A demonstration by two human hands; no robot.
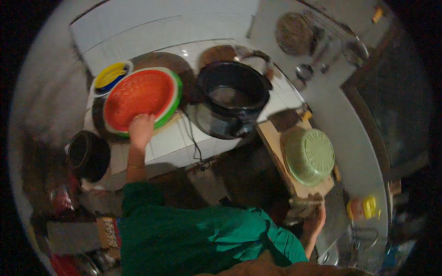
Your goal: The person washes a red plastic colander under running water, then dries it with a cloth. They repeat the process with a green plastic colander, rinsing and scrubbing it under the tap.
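My left hand grips the near rim of a round red tray with a white and green edge, coloured like a watermelon slice. The tray lies tilted over a white tiled surface. My right hand is low on the right, by the near end of a light wooden board. Blur and a greyish thing beside the fingers hide whether it holds anything. A pale green plastic colander rests upside down on the board. Between my hands stands a large dark pot, its inside visible.
A yellow and blue bowl sits behind the tray. At the left is a black pot. A dark cable hangs over the tiled front edge. A grey counter on the right bears a woven round mat and a yellow-topped container.
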